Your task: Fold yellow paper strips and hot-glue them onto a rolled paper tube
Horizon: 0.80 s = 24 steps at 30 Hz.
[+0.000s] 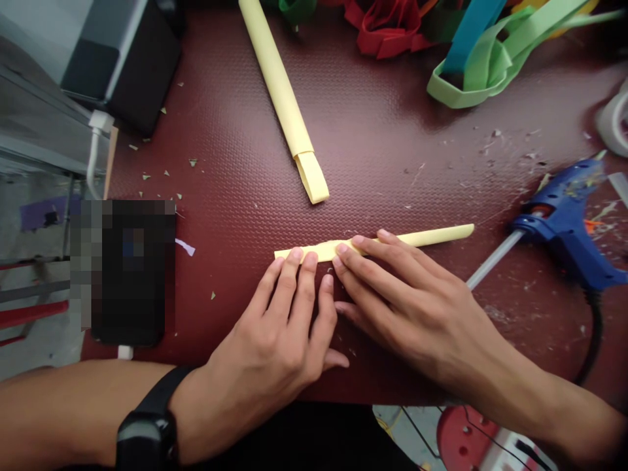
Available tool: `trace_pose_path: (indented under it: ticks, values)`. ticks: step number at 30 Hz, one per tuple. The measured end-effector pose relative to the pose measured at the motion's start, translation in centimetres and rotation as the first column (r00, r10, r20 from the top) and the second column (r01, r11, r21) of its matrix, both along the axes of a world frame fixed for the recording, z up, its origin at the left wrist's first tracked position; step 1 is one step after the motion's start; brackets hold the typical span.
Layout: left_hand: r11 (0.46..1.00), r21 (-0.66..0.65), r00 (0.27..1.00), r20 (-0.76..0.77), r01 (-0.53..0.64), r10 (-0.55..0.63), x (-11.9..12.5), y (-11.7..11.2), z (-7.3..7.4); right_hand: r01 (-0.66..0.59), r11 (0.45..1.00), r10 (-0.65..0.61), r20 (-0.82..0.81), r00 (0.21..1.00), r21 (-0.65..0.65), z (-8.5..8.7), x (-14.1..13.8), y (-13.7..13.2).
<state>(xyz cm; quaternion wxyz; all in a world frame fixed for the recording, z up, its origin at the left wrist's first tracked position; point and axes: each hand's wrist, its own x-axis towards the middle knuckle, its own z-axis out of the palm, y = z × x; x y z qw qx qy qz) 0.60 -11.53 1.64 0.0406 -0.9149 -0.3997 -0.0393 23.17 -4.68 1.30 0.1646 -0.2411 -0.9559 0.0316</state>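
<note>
A folded yellow paper strip (432, 236) lies across the dark red tabletop near its front edge. My left hand (289, 327) presses its fingertips down on the strip's left part, the fingers stretched and slightly apart. Beside it, my right hand (417, 294) lies with straight fingers over the strip's middle, partly hiding it. To the right of the fingers the strip runs on as a narrow rounded length. Farther back lies a second yellow paper piece (279, 91), a long flattened tube with a narrower folded loop sticking out of its near end.
A blue glue gun (564, 222) with a clear glue stick lies at right. Red paper (385, 26) and green paper strips (461, 91) sit at the back. On the left are a black device (132, 281) and a dark box (122, 65) with white cables. Small paper scraps are scattered about.
</note>
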Motion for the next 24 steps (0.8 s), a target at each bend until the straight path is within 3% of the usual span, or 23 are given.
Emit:
trace_pose_path:
  ticks: [10,16,24]
  values:
    - [0.995,0.101,1.000,-0.005,0.007,-0.006,-0.3,1.5,0.2,0.049,0.998,-0.050,0.034,0.998,0.036,0.1,-0.1,-0.1]
    - [0.996,0.094,0.998,-0.064,-0.003,0.009,-0.2,1.8,0.3,0.163,0.980,-0.173,0.084,0.981,0.114,-0.4,0.5,-0.7]
    - [0.998,0.055,0.995,-0.098,0.000,0.006,-0.3,2.0,0.5,0.280,0.957,-0.288,0.179,0.941,0.070,-0.3,2.3,-1.4]
